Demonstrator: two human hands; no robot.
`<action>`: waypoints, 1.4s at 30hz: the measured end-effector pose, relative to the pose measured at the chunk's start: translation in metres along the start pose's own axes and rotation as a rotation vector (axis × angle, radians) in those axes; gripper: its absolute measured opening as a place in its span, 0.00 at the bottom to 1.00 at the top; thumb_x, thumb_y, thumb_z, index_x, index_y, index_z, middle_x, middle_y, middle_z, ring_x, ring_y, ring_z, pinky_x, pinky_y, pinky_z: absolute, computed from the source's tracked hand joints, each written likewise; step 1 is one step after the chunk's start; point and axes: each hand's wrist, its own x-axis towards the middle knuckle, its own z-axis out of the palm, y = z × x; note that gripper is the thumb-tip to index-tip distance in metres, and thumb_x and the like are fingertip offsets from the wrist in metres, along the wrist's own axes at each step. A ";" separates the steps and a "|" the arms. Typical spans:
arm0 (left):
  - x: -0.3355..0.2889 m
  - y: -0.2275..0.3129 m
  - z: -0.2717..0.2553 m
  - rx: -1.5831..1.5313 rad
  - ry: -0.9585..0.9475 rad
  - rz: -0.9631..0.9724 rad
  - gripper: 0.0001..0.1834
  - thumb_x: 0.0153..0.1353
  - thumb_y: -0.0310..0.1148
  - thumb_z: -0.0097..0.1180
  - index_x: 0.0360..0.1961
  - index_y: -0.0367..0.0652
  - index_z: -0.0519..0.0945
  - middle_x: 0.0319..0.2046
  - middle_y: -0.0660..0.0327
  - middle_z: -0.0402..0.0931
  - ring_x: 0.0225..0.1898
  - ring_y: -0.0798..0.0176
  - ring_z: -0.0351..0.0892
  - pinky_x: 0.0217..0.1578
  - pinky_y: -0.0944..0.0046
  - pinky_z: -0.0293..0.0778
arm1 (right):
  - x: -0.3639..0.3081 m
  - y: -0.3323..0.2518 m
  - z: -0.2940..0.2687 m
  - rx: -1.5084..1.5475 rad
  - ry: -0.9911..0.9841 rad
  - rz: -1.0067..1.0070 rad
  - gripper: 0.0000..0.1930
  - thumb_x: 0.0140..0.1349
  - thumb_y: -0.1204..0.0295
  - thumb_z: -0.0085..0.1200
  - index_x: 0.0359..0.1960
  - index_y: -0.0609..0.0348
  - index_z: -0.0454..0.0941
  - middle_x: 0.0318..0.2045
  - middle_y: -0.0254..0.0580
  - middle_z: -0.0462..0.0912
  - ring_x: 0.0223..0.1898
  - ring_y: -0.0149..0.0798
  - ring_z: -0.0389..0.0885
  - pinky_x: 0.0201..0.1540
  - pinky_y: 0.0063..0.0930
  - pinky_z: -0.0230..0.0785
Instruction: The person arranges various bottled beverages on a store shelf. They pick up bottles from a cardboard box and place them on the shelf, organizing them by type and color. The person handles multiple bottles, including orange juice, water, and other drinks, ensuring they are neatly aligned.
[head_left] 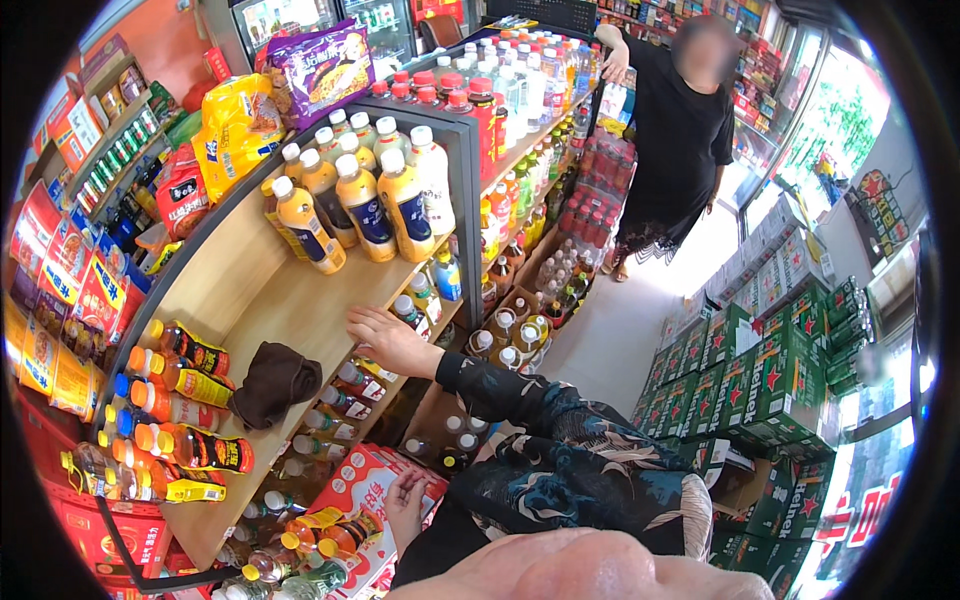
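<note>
Fingertips (362, 322) of our right hand (395, 342) rest at the near edge of the wooden shelf (275, 300), palm down, with the fingers stretched out and slightly apart. Our left hand (405, 503), nearer to us, has its fingers loosely curled beside a red-and-white box (348, 478); we cannot tell whether it touches the box or pinches anything.

Left of our right hand and well apart from it, a crumpled brown cloth (278, 385) lies on the shelf. Farther left, just beyond the cloth, we see dark drink bottles (205, 447) with orange and yellow caps lying on their sides. At the far right end of the same shelf, yellow drink bottles (366, 212) with white caps stand close together. Beneath the shelf's near edge runs another row of bottles (340, 402), and a few orange-capped bottles (345, 537) lie on the box near us.

Beyond, a yellow bag (240, 130) and a purple bag (322, 68) sit above the shelf. Across the aisle to our right, green cartons (735, 375) are stacked high, and at its far end a person (668, 130) in black clothes stands with one hand on the rack.
</note>
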 end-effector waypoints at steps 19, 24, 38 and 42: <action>-0.072 -0.013 -0.019 0.088 0.372 0.192 0.18 0.67 0.30 0.57 0.56 0.36 0.74 0.47 0.59 0.79 0.49 0.67 0.78 0.52 0.66 0.74 | 0.004 0.006 0.003 -0.013 -0.100 -0.049 0.25 0.54 0.78 0.62 0.56 0.66 0.71 0.58 0.60 0.73 0.61 0.60 0.69 0.63 0.49 0.61; -0.119 -0.026 -0.017 0.029 0.682 0.018 0.12 0.65 0.32 0.59 0.47 0.38 0.78 0.44 0.62 0.81 0.41 0.72 0.80 0.42 0.72 0.76 | 0.005 0.001 -0.005 -0.040 -0.157 -0.143 0.26 0.60 0.73 0.60 0.60 0.67 0.68 0.62 0.63 0.68 0.66 0.60 0.64 0.67 0.49 0.54; -0.140 -0.041 -0.060 -0.040 0.906 0.335 0.18 0.66 0.25 0.56 0.56 0.36 0.72 0.48 0.59 0.77 0.49 0.68 0.76 0.51 0.67 0.74 | -0.063 -0.157 0.037 0.741 -0.948 -0.078 0.26 0.61 0.73 0.62 0.62 0.61 0.69 0.54 0.51 0.77 0.56 0.47 0.77 0.59 0.36 0.69; -0.116 -0.024 -0.077 0.012 0.941 0.413 0.28 0.66 0.24 0.55 0.66 0.40 0.62 0.56 0.56 0.71 0.56 0.63 0.72 0.56 0.64 0.72 | -0.066 -0.203 0.060 0.692 -1.042 -0.253 0.45 0.53 0.66 0.70 0.67 0.67 0.54 0.63 0.60 0.65 0.65 0.53 0.66 0.65 0.38 0.61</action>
